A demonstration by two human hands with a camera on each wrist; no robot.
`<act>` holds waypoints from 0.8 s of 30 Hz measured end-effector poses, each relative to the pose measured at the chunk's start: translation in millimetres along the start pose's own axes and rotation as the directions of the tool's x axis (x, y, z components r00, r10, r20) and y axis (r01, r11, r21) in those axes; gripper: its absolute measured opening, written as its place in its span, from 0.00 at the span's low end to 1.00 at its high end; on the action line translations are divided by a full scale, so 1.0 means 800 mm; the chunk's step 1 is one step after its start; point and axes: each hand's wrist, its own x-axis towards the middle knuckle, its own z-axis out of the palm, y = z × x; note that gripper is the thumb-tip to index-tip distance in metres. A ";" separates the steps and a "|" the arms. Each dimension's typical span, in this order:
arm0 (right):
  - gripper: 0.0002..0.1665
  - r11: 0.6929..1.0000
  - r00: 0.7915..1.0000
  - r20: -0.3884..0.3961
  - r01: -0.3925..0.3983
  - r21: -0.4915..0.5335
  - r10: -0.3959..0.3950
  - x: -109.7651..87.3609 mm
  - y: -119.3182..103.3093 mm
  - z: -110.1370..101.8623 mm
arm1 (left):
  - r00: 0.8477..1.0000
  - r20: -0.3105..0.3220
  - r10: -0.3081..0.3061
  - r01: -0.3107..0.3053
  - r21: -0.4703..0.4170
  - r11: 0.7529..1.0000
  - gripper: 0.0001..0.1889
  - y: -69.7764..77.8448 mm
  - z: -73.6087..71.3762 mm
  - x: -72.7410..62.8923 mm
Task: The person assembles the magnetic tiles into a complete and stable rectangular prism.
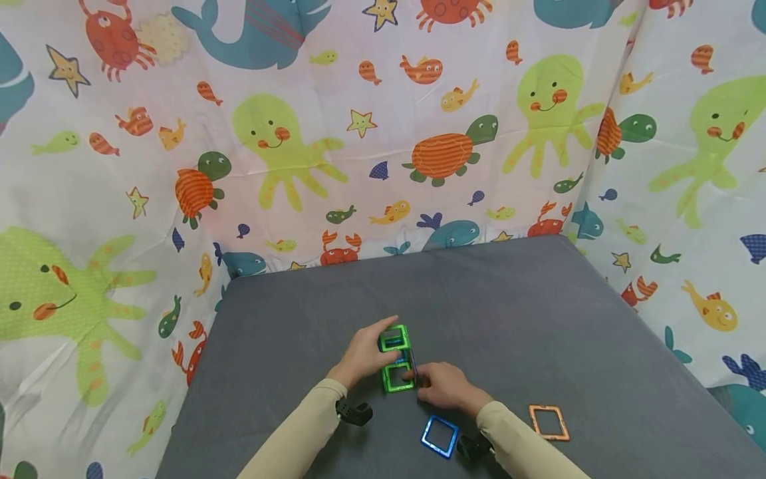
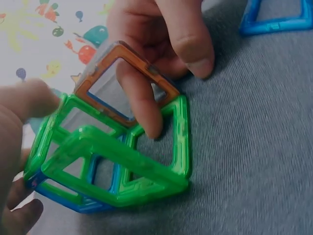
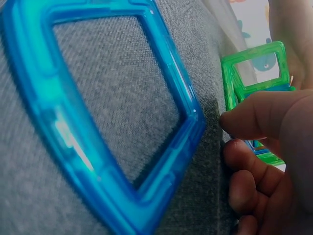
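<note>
A small open structure of square magnetic tiles, green [image 1: 398, 388] and blue [image 2: 100, 206], stands on the grey surface. My left hand [image 1: 364, 354] grips it from the left, thumb on a green edge and fingers by the blue side. At its right side stands an orange magnetic tile [image 2: 103, 108], its edge meeting the green tiles. My right hand [image 1: 445, 386] holds this orange tile with the index finger curled through its window. In the right wrist view my right fingers [image 3: 252, 115] partly hide the structure.
One loose blue square tile [image 1: 435, 450] lies flat in front of my right hand. Farther right lies a loose orange square tile [image 1: 555, 437]. A curtain [image 1: 371, 193] printed with sea animals hangs along the back and sides of the grey table [image 1: 497, 299].
</note>
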 end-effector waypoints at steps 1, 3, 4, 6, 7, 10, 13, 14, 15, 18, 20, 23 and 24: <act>0.27 1.000 1.000 0.001 0.004 -0.002 -0.004 0.000 0.000 0.001 | 1.000 -0.005 -0.012 0.012 -0.034 0.999 0.34 0.000 0.000 -0.001; 0.27 1.000 1.000 0.004 0.013 -0.003 -0.013 0.000 0.000 0.002 | 0.999 -0.014 -0.044 0.042 -0.094 0.995 0.30 -0.003 0.001 -0.002; 0.27 1.000 1.000 0.005 0.017 -0.004 -0.017 0.001 0.000 0.002 | 0.998 -0.018 -0.062 0.059 -0.118 0.991 0.29 -0.004 0.002 -0.003; 0.27 1.000 1.000 0.000 0.020 0.007 -0.020 0.001 0.000 0.003 | 0.995 -0.028 -0.091 0.086 -0.154 0.984 0.27 -0.006 0.003 -0.003; 0.27 1.000 1.000 -0.004 0.020 0.012 -0.020 0.001 0.000 0.003 | 0.994 -0.032 -0.104 0.097 -0.168 0.981 0.26 -0.007 0.004 -0.003; 0.25 0.999 0.999 -0.037 0.024 0.025 -0.023 0.002 0.000 0.006 | 0.990 -0.045 -0.136 0.125 -0.196 0.973 0.25 -0.010 0.004 -0.003; 0.23 1.000 0.995 -0.098 0.026 0.008 -0.025 0.002 0.003 0.011 | 0.987 -0.052 -0.152 0.138 -0.199 0.970 0.25 -0.013 0.004 -0.005; 0.22 1.000 0.992 -0.126 0.026 -0.005 -0.026 0.001 0.004 0.013 | 0.987 -0.054 -0.153 0.140 -0.196 0.971 0.25 -0.014 0.003 -0.006; 0.21 1.000 0.987 -0.156 0.023 -0.021 -0.026 0.001 0.005 0.014 | 0.986 -0.053 -0.156 0.142 -0.196 0.970 0.25 -0.015 0.003 -0.008; 0.15 0.999 0.969 -0.247 0.008 -0.049 -0.019 -0.001 0.008 0.016 | 0.986 -0.061 -0.156 0.140 -0.209 0.968 0.25 -0.019 0.000 -0.015; 0.14 0.999 0.956 -0.293 -0.007 -0.044 -0.006 -0.001 0.011 0.015 | 0.985 -0.075 -0.157 0.138 -0.216 0.967 0.25 -0.021 -0.001 -0.021; 0.16 0.999 0.942 -0.333 -0.054 -0.006 0.049 0.001 0.013 0.012 | 0.980 -0.103 -0.168 0.143 -0.212 0.967 0.25 -0.025 -0.002 -0.033; 0.18 0.997 0.935 -0.346 -0.080 0.005 0.077 0.002 0.014 0.011 | 0.978 -0.110 -0.175 0.149 -0.210 0.966 0.25 -0.025 -0.002 -0.037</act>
